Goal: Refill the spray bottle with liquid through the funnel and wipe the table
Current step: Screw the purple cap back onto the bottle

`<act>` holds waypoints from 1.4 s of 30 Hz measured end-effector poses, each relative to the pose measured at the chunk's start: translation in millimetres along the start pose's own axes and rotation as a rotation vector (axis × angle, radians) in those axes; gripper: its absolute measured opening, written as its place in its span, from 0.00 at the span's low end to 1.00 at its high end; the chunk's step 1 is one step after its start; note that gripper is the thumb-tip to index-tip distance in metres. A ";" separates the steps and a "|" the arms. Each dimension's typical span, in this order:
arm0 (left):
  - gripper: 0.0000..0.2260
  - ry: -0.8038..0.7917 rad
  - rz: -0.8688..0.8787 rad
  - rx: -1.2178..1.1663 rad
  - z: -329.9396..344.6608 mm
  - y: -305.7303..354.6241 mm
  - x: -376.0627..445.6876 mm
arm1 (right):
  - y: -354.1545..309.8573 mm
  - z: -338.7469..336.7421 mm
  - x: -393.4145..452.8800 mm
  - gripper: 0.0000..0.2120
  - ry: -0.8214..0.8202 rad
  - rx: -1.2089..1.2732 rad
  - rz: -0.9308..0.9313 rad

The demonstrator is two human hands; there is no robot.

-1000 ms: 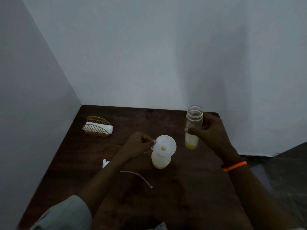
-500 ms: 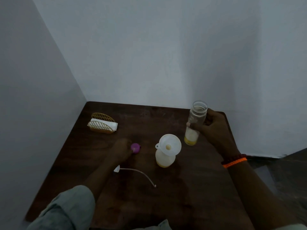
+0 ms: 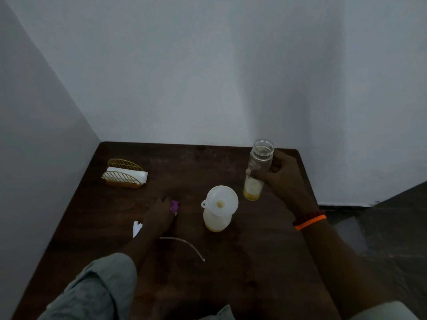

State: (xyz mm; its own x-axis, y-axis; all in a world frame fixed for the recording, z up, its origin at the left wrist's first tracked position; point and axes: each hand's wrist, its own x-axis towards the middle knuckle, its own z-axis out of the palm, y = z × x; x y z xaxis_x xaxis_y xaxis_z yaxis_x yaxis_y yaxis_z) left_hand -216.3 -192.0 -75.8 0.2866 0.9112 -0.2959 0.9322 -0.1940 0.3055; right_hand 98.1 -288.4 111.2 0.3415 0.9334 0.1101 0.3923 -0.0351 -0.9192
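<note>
- Spray bottle (image 3: 216, 221) stands upright mid-bench, funnel (image 3: 222, 202) seated in its neck.
- Right hand (image 3: 280, 179), fingers clamped on the upright clear jar (image 3: 256, 172), is just right of the funnel and the nearer hand.
- Left hand (image 3: 158, 214) rests left, fingers at a purple cap (image 3: 174, 206); grip unclear.

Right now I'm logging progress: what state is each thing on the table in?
Spray bottle: upright, uncapped, funnel seated.
Funnel: upright in the bottle's neck.
Clear bottle: open, held upright by right hand.
Purple cap: off, under left hand.
Dip tube: lying loose.
Napkin holder: stocked.
</note>
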 end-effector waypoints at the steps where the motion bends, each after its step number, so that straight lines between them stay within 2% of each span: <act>1: 0.22 0.007 -0.016 -0.015 -3.1 -0.3 0.3 | 0.4 -0.3 -0.6 0.23 0.001 0.001 0.003; 6: 0.16 0.167 0.018 -0.240 -62.9 22.1 8.2 | 2.1 -4.8 -2.2 0.23 0.015 0.015 0.021; 10: 0.21 0.339 0.267 -0.328 -138.5 87.7 11.7 | 1.2 -4.8 -3.5 0.23 0.029 0.009 0.008; 15: 0.26 0.275 0.587 -0.418 -187.0 178.6 -14.0 | -1.4 1.5 -5.2 0.25 0.022 0.006 -0.010; 18: 0.26 0.311 0.677 -0.413 -193.6 205.5 -25.2 | -1.5 0.1 -6.3 0.26 0.031 0.001 -0.020; 22: 0.25 0.337 0.712 -0.436 -194.5 212.5 -28.3 | -0.6 -5.9 -8.7 0.26 0.021 -0.042 -0.043; 31: 0.25 0.270 0.812 -0.320 -185.4 224.3 -36.4 | -2.6 -2.5 -11.6 0.19 0.006 -0.077 -0.053; 42: 0.26 0.228 0.795 -0.221 -192.5 222.6 -35.6 | -6.5 -0.7 -13.2 0.23 -0.002 -0.136 -0.068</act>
State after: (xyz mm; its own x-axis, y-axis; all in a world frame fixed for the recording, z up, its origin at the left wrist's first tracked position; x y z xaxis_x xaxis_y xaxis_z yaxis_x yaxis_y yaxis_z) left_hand -61.5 -197.7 176.9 0.7634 0.5898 0.2632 0.4019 -0.7528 0.5214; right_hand 91.6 -300.8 116.0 0.3086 0.9360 0.1693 0.5268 -0.0200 -0.8498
